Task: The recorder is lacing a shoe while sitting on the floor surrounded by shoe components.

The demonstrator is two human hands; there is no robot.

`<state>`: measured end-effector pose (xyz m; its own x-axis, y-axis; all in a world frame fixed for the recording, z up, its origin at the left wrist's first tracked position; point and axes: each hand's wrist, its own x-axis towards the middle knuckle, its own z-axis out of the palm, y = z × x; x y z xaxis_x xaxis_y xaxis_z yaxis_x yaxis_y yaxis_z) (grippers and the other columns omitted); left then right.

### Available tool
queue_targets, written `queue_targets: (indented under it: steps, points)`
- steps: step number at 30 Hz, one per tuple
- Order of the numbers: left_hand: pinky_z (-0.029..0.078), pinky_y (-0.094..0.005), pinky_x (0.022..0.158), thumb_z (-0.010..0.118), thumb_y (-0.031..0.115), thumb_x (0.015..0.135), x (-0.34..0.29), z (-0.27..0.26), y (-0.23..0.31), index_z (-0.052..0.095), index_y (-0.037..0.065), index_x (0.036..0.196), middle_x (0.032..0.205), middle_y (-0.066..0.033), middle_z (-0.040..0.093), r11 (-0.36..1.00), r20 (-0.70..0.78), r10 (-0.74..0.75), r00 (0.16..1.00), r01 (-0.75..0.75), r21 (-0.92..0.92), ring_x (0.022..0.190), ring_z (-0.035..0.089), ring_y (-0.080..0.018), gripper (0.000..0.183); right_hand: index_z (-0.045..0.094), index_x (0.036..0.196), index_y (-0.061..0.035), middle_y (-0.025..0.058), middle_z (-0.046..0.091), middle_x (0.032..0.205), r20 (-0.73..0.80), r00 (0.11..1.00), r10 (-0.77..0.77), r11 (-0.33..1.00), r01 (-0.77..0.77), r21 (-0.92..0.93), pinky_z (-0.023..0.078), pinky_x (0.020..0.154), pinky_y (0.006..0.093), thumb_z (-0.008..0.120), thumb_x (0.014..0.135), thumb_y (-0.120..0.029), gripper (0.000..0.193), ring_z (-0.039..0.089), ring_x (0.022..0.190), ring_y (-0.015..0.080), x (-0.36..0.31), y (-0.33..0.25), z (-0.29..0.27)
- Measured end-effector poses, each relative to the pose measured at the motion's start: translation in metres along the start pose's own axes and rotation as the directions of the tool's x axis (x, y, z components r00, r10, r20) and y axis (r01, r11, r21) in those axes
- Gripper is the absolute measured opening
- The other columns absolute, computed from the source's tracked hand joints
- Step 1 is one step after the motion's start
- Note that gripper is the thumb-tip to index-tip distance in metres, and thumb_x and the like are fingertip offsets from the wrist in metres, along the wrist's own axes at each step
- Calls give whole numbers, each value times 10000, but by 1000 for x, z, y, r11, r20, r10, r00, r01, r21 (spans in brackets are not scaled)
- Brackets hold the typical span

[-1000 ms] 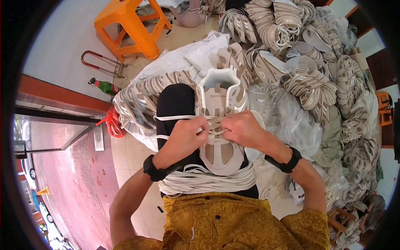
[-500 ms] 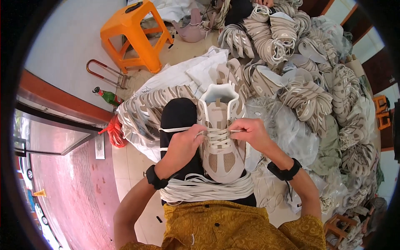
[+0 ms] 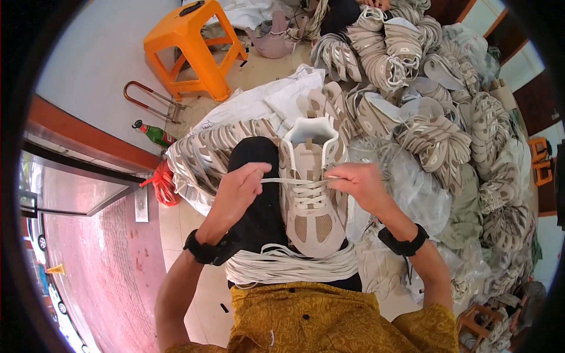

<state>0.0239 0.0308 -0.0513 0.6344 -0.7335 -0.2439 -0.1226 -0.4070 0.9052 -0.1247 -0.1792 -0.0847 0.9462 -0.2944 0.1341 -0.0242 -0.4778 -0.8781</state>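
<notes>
Lace [image 3: 276, 180] farther left over the shoe [image 3: 315, 216] than before, left fingers [image 3: 254, 175] and right fingers [image 3: 343, 175] pinched tight on it.

I see both forearms [image 3: 178, 281] slanted inward; the left hand [image 3: 240, 185] is curled into a loose fist; the right hand [image 3: 361, 185], level with it but apart, pinches with bent fingers [image 3: 340, 177].

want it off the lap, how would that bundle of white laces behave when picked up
The bundle of white laces would probably sag and flop, as its strands curve slackly over one another. It is likely light for its spread, being just thin cords. Some strands might tangle, since loops stray loose near the shoe.
</notes>
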Motion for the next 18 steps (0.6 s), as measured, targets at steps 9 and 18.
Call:
queue_targets:
  steps: [9, 18]
  points:
    - [437, -254, 618, 437, 102, 865, 22, 22, -16, 555, 25, 1010, 755, -57, 572, 943, -146, 328, 933, -314, 111, 689, 540, -128, 202, 611, 779, -71, 68, 565, 641, 75, 955, -288, 861, 292, -416, 443, 527, 318, 616, 686, -174, 138, 563, 591, 234, 6, -8, 14]
    - [432, -387, 630, 494, 58, 798, 17, 39, -21, 487, 32, 870, 720, -150, 539, 711, -47, 507, 861, -387, 588, 730, 544, -327, 77, 547, 688, -100, 39, 507, 560, 96, 906, -412, 737, 394, -549, 438, 447, 327, 599, 701, -207, 120, 548, 508, 206, 5, -13, 16]
